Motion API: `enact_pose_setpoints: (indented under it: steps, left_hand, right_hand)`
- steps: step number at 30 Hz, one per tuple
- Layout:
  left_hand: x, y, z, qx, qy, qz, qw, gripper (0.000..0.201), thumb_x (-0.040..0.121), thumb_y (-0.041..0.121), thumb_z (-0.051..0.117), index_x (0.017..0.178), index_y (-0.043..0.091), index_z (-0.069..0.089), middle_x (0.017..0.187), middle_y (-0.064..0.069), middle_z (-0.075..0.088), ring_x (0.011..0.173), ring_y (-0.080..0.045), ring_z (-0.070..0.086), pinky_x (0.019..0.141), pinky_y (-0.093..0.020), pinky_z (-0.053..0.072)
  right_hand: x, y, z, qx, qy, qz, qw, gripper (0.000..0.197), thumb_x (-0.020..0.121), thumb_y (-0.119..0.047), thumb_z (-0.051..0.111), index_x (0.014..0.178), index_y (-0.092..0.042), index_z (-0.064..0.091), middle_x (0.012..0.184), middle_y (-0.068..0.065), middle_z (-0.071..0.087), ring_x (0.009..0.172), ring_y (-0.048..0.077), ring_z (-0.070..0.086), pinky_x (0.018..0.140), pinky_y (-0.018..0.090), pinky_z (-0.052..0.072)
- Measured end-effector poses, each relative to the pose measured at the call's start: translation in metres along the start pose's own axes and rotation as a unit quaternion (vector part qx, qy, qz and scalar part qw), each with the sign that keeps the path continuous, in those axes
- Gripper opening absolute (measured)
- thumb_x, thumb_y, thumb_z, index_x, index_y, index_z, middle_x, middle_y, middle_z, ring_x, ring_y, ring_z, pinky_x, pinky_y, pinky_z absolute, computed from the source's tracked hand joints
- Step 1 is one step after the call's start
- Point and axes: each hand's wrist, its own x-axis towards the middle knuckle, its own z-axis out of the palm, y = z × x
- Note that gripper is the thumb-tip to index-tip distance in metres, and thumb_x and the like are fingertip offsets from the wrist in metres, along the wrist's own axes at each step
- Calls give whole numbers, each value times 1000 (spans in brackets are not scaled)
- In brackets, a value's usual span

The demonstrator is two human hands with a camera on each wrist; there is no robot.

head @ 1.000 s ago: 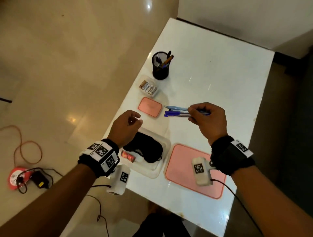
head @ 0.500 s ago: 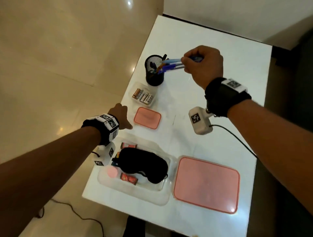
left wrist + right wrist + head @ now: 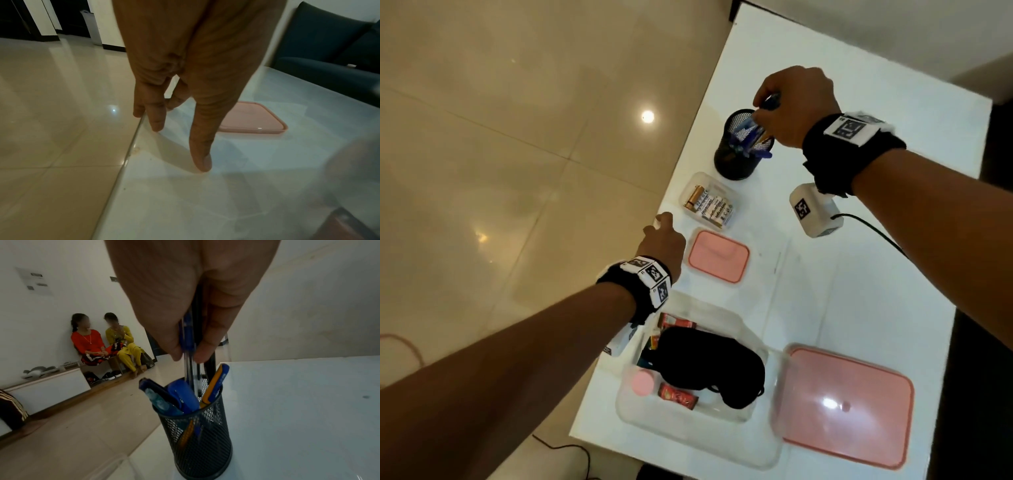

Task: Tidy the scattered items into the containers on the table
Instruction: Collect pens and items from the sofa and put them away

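My right hand [image 3: 774, 102] [image 3: 186, 356] grips a bunch of blue pens [image 3: 189, 353] by their upper ends, their lower ends inside the black mesh pen cup [image 3: 743, 147] [image 3: 201, 443] at the table's far left edge. Other pens and an orange-and-blue marker [image 3: 216, 382] stand in the cup. My left hand [image 3: 664, 236] [image 3: 179, 138] is empty, fingers straight, tips on the white table [image 3: 859, 291] at its left edge beside the small pink lid [image 3: 719, 260] [image 3: 252, 120]. A small clear box of batteries [image 3: 709, 205] sits between cup and lid.
Near me a large clear container [image 3: 688, 418] holds a black eye mask [image 3: 709, 363], red packets and a pink-capped bottle. Its big pink lid [image 3: 846, 407] lies to the right. A dark sofa [image 3: 329, 65] stands beyond the table. Two people [image 3: 102, 340] sit by the far wall.
My right hand carried the blue pens from the table's middle to the pen cup and turned them down into it. My left hand moved forward to the table's left edge and straightened.
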Motion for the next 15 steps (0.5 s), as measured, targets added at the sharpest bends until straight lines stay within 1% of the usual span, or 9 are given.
enact_pose_setpoints:
  steps: [2,4,5,7,9,11,13,15]
  left_hand:
    - [3,1,2,-3,2,6,1000,40,85,2,52,123,-10,49,136,-29,30,118,-43,45,88,-38,50]
    - [7,-1,6,5,5,9,1000,38,83,1,52,120,-11,50,133,-29,32,122,-44,43,90,-38,49]
    - [9,-2,8,3,1,9,1000,37,82,1,52,117,-12,50,131,-29,34,122,-44,42,90,-38,48]
    - [10,-4,10,13,-10,18,1000,35,80,3,55,112,-12,53,126,-29,39,124,-44,40,87,-39,47]
    - [11,-3,10,35,-8,23,999,34,81,5,56,110,-12,54,125,-28,41,125,-44,38,88,-40,47]
    - [10,-2,9,66,-5,29,997,34,84,7,55,112,-11,55,126,-28,43,127,-44,36,94,-42,44]
    - [10,0,8,94,0,29,995,33,85,8,55,113,-10,56,126,-27,45,129,-44,32,97,-44,42]
    - [10,0,8,112,13,33,993,35,86,12,56,115,-9,56,125,-26,48,131,-41,28,99,-45,41]
  right_hand:
    - [1,0,4,1,2,11,1000,27,84,-43,65,104,-26,71,103,-1,72,101,21,64,86,28,47]
    - [2,2,5,2,14,31,999,37,82,-55,62,108,-30,68,104,-5,71,102,20,64,89,33,50]
    - [1,4,5,3,22,39,999,41,81,-58,61,110,-30,67,104,-6,70,103,19,63,89,34,50]
    - [-2,9,1,7,45,53,998,45,80,-61,61,112,-30,65,102,-7,69,101,16,62,87,31,48]
    - [-7,14,-5,16,47,55,997,41,79,-55,66,111,-29,66,97,-8,68,98,12,59,84,25,42]
    - [-14,16,-8,15,24,46,999,32,79,-43,71,107,-28,68,96,-6,68,98,12,60,81,22,39]
    - [-18,15,-8,-4,13,29,999,22,79,-31,71,100,-26,71,97,-5,70,98,16,62,82,24,42]
    - [-20,13,-7,-29,16,14,999,16,81,-26,67,95,-23,73,98,-2,70,98,20,62,85,29,45]
